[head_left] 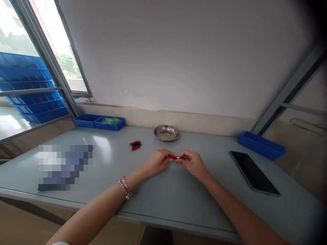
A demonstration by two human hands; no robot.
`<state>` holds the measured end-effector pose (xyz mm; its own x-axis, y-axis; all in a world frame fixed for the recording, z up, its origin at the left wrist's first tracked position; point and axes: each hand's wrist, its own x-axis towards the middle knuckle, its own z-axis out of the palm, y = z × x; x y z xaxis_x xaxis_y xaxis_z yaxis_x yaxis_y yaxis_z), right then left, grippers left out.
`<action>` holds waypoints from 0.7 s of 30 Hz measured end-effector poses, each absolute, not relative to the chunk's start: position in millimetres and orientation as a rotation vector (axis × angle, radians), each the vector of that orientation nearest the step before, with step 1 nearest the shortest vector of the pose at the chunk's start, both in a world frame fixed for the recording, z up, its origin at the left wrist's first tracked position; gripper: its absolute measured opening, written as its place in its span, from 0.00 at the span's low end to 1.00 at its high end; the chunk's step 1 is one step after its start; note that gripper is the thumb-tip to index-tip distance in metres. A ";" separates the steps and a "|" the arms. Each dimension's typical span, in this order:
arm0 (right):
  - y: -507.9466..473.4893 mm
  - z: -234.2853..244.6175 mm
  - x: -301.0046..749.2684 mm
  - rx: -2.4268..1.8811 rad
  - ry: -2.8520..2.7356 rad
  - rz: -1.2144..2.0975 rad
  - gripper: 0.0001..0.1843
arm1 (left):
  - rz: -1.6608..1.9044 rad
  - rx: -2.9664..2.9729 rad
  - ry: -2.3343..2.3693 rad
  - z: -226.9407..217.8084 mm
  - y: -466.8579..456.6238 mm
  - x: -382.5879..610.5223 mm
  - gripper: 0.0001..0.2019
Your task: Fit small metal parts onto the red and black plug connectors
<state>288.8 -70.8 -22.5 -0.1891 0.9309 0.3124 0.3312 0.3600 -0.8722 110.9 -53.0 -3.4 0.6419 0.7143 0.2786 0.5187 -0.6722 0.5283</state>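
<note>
Both my hands meet over the middle of the grey table [163, 190]. My left hand [157, 162] pinches one end of a small red part [174, 157]. My right hand [192, 163] is closed on the other end, where a bit of metal shows between the fingers. A beaded bracelet sits on my left wrist. A few loose red and black parts [135, 145] lie on the table to the left of my hands. Behind them stands a round metal dish [166, 132].
Two blue trays [99, 122] sit at the back left, one holding green pieces. Another blue tray [262, 145] lies at the back right, with a dark phone [254, 172] in front of it. A blurred patch covers something at the left. Stacked blue bins stand by the window.
</note>
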 end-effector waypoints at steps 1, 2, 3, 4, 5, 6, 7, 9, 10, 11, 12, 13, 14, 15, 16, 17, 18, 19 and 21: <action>-71.0 -21.9 289.1 -1.126 -1.731 0.815 0.04 | 0.652 2.432 0.988 -2.7 -53.4 111.4 0.07; -71.1 -21.5 289.3 -1.125 -1.740 0.803 0.04 | 0.642 2.414 0.997 -2.0 -53.8 111.8 0.07; -71.2 -21.2 289.4 -1.126 -1.746 0.798 0.04 | 0.640 2.406 1.003 -1.5 -54.1 112.0 0.07; -71.3 -21.1 289.5 -1.129 -1.750 0.799 0.04 | 0.645 2.406 1.005 -1.2 -54.4 112.1 0.07; -71.2 -21.3 289.5 -1.134 -1.750 0.806 0.04 | 0.656 2.412 1.005 -1.1 -54.6 112.0 0.07; -71.2 -21.5 289.4 -1.140 -1.744 0.818 0.03 | 0.668 2.420 1.005 -1.3 -54.6 111.8 0.07; -71.2 -21.7 289.2 -1.146 -1.734 0.837 0.04 | 0.676 2.429 1.004 -1.8 -54.5 111.6 0.07; -71.5 -21.8 288.5 -1.155 -1.709 0.890 0.05 | 0.676 2.449 1.004 -3.2 -53.9 111.2 0.08; -72.0 -21.6 288.0 -1.159 -1.693 0.914 0.06 | 0.672 2.458 1.006 -4.0 -53.5 111.1 0.08; -72.5 -21.1 287.5 -1.166 -1.680 0.927 0.06 | 0.668 2.467 1.008 -4.7 -53.2 111.0 0.08; -73.1 -20.6 287.2 -1.177 -1.676 0.925 0.07 | 0.667 2.477 1.008 -5.3 -52.9 111.0 0.08; -73.6 -20.0 286.9 -1.192 -1.685 0.907 0.08 | 0.669 2.490 1.006 -5.8 -52.8 111.0 0.08; -74.1 -19.5 286.9 -1.211 -1.706 0.874 0.09 | 0.674 2.507 0.999 -6.0 -52.9 110.9 0.08; -74.3 -19.2 287.0 -1.232 -1.741 0.835 0.10 | 0.679 2.527 0.990 -6.1 -53.1 110.8 0.08; -74.4 -19.0 287.2 -1.251 -1.785 0.793 0.11 | 0.683 2.547 0.980 -6.0 -53.4 110.7 0.08; -74.4 -19.1 287.6 -1.266 -1.835 0.751 0.13 | 0.684 2.567 0.969 -5.7 -53.8 110.6 0.08; -74.3 -19.2 287.9 -1.277 -1.884 0.706 0.15 | 0.682 2.584 0.958 -5.5 -54.2 110.5 0.08; -74.2 -19.3 288.3 -1.286 -1.930 0.659 0.17 | 0.678 2.598 0.949 -5.2 -54.5 110.3 0.09; -74.3 -19.2 288.8 -1.300 -2.018 0.570 0.19 | 0.670 2.617 0.937 -4.9 -54.7 110.0 0.09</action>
<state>288.8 -74.3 -19.2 -0.2867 0.9119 0.2938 0.6231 0.4104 -0.6658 110.0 -54.7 -4.9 0.6817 0.6536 0.3287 0.5230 -0.7495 0.4058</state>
